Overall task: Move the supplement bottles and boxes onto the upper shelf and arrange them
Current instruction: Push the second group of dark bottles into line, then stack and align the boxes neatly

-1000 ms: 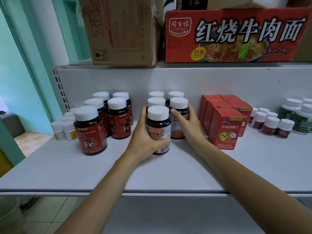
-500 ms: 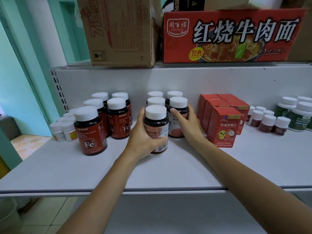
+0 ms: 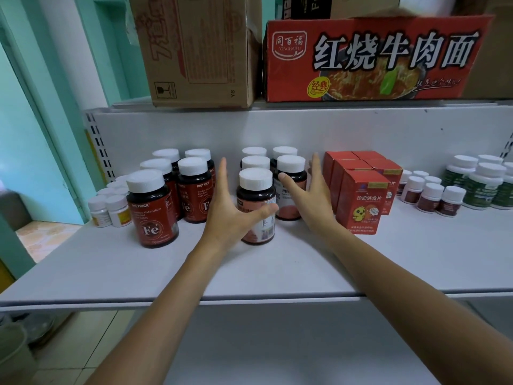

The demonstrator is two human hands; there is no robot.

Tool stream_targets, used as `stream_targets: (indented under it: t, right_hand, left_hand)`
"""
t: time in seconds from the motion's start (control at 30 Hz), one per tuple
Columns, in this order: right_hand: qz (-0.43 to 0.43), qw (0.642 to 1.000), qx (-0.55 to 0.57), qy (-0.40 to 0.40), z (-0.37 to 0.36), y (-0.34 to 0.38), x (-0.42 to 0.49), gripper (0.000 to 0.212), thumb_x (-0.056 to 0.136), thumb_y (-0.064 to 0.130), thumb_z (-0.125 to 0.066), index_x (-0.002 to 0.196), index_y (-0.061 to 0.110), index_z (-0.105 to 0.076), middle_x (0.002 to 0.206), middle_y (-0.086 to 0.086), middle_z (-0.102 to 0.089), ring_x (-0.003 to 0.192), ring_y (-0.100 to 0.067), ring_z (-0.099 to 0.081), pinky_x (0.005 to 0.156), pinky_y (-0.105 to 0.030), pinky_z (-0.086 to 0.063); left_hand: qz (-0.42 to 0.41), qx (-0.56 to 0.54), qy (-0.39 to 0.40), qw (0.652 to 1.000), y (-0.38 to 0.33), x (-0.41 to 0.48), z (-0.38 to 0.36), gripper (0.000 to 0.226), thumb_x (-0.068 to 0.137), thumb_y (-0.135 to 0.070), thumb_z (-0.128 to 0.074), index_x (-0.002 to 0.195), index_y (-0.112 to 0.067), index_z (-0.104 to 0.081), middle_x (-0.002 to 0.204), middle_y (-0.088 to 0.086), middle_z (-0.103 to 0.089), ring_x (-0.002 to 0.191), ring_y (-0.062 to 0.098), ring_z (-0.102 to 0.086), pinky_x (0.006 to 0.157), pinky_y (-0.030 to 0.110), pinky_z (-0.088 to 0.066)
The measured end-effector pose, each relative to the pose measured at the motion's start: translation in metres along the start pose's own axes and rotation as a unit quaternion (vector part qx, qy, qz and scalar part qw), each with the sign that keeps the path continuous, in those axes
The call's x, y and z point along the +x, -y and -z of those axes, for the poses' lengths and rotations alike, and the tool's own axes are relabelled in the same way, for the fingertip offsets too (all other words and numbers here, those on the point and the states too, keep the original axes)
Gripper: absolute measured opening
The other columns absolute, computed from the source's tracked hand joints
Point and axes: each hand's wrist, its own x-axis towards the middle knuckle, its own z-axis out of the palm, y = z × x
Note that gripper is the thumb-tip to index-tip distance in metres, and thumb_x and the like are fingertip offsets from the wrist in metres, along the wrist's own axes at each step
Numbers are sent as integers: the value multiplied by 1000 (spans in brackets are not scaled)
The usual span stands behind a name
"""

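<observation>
On the white shelf (image 3: 277, 273) a pink-labelled bottle (image 3: 256, 202) with a white cap stands at the front of a cluster of like bottles (image 3: 290, 187). My left hand (image 3: 230, 212) is open just left of it, fingers straight up, thumb across its label. My right hand (image 3: 311, 195) is open to the right, between the cluster and the red boxes (image 3: 361, 198), thumb against the second bottle. Dark red Fe bottles (image 3: 152, 209) stand in a group at the left.
Small white bottles (image 3: 111, 208) sit at the far left, small brown ones (image 3: 433, 195) and green-labelled ones (image 3: 483, 184) at the right. A cardboard carton (image 3: 194, 51) and a red noodle carton (image 3: 374, 56) rest on the shelf above. A teal wall is at left.
Both hands have let go of the two front pink-labelled bottles and spread open, fingers straightened. The bottles stay standing where they were.
</observation>
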Motion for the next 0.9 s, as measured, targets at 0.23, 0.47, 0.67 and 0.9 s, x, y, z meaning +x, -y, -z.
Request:
stream_targets:
  t: [0.23,0.47,0.67,0.9]
  right_hand:
    - [107,990,-79,-37,6,27,-8,82,88,31,-63,150,17,-13,157,1,-19,144,-14,-15,106,-15,-10]
    - [167,981,-69,-76,54,62,3,68,92,22,-57,149,16,-21,153,-4,-30,139,-18,-30,115,-35,-26]
    - [139,978,-73,-137,122,33,24,57,94,18,-50,146,15,-28,150,-4,-35,137,-18,-35,114,-42,-31]
    - [-67,996,-12,-60,165,-28,47,56,98,35,-40,149,21,-21,154,-3,-28,138,-22,-32,112,-43,-29]
  left_hand:
    - [-110,109,-41,987,-36,-7,12,107,68,-42,-78,149,-15,-13,157,-2,-15,143,7,-11,103,7,-9]
    - [-190,73,-4,979,-75,-24,-32,104,63,-55,-67,147,-19,-20,156,-3,-19,141,6,-17,105,1,-13]
    - [-22,-103,100,989,-78,-20,-109,78,69,-46,-75,134,-31,-35,131,-22,-40,113,-21,-39,93,7,-33]
    - [159,-295,23,942,-66,4,-160,32,98,-42,-32,107,-24,-57,80,-11,-70,59,-14,-55,60,3,-40]
